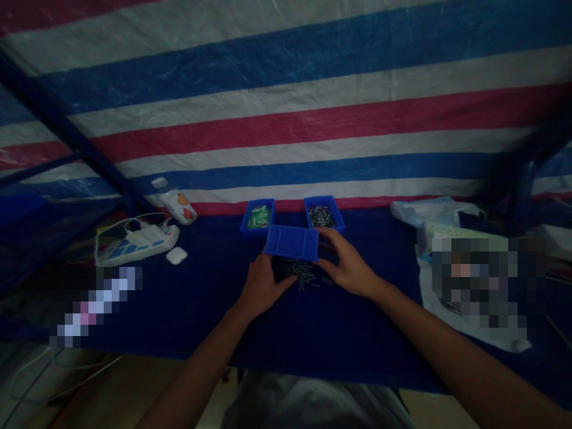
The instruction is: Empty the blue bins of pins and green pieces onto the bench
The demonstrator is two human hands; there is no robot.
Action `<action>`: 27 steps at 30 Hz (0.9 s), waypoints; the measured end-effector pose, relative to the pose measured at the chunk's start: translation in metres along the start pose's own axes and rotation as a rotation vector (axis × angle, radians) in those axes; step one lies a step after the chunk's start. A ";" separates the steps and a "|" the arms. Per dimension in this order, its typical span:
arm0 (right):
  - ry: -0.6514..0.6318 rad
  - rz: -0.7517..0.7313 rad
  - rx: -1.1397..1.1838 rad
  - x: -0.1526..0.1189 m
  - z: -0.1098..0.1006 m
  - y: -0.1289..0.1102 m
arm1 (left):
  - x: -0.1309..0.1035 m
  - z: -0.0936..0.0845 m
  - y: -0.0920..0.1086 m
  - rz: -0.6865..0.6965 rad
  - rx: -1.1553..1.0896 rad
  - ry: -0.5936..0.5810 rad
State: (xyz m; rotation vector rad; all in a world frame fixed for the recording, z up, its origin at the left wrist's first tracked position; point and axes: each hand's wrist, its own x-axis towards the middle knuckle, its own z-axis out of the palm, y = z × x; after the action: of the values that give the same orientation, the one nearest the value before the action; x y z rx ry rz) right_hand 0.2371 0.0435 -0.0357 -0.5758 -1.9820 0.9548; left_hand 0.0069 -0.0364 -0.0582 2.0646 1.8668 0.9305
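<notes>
A small blue plastic bin (pixel 292 243) is tipped up above the table, its outer bottom towards me. My right hand (pixel 351 262) grips its right edge, fingers at the top corner and thumb lower down. At the lower left corner of the bin is my left hand (pixel 261 286), its fingers partly hidden behind the bin and its thumb stretched towards the pile. Beneath the bin lies a loose heap of thin dark screws or nails (pixel 302 274), several of them scattered to the right. Dim light hides their exact kind.
Behind stand a blue bin of green-and-white pieces (pixel 258 217) and another with small metal parts (pixel 322 217). On the left are a power strip (pixel 138 244), a white earphone case (pixel 177 255) and a bottle (pixel 176 202). Plastic packaging (pixel 433 211) lies right. A striped sheet (pixel 286 119) hangs behind.
</notes>
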 end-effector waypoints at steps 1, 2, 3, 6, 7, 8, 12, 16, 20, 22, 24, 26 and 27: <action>0.027 0.014 0.013 0.000 0.000 0.000 | 0.000 -0.002 0.001 0.003 -0.014 0.000; 0.056 0.039 0.031 0.000 0.001 -0.001 | 0.001 -0.004 0.001 0.010 -0.018 0.014; 0.085 0.073 0.059 0.001 0.002 -0.002 | 0.001 -0.006 0.002 0.025 -0.006 0.038; 0.183 0.195 0.191 0.005 0.006 -0.004 | 0.005 -0.014 0.004 0.125 0.105 0.109; 0.218 0.229 0.243 0.007 0.007 -0.005 | 0.007 -0.016 0.005 0.169 0.143 0.111; 0.249 0.262 0.293 0.009 0.009 -0.005 | 0.010 -0.017 0.006 0.210 0.173 0.104; 0.274 0.353 0.361 0.019 0.009 -0.005 | 0.026 -0.021 0.012 0.273 0.240 0.173; 0.379 0.304 0.017 0.025 -0.002 0.000 | 0.056 -0.027 0.015 0.199 0.248 0.334; 0.485 0.247 -0.222 0.024 -0.018 0.012 | 0.081 -0.030 0.016 0.107 0.272 0.401; 0.469 0.228 -0.306 0.021 -0.022 0.020 | 0.087 -0.027 0.015 0.067 0.287 0.401; 0.431 0.220 -0.360 0.018 -0.023 0.027 | 0.088 -0.021 0.014 0.039 0.296 0.378; 0.397 0.216 -0.392 0.016 -0.022 0.033 | 0.087 -0.015 0.011 0.028 0.308 0.340; 0.384 0.216 -0.401 0.015 -0.022 0.035 | 0.086 -0.012 0.010 0.027 0.313 0.321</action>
State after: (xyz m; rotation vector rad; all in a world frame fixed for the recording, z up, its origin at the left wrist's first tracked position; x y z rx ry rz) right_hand 0.2484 0.0838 -0.0479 -1.1267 -1.7858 0.5135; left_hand 0.0081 0.0405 -0.0169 2.2246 2.2805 1.0920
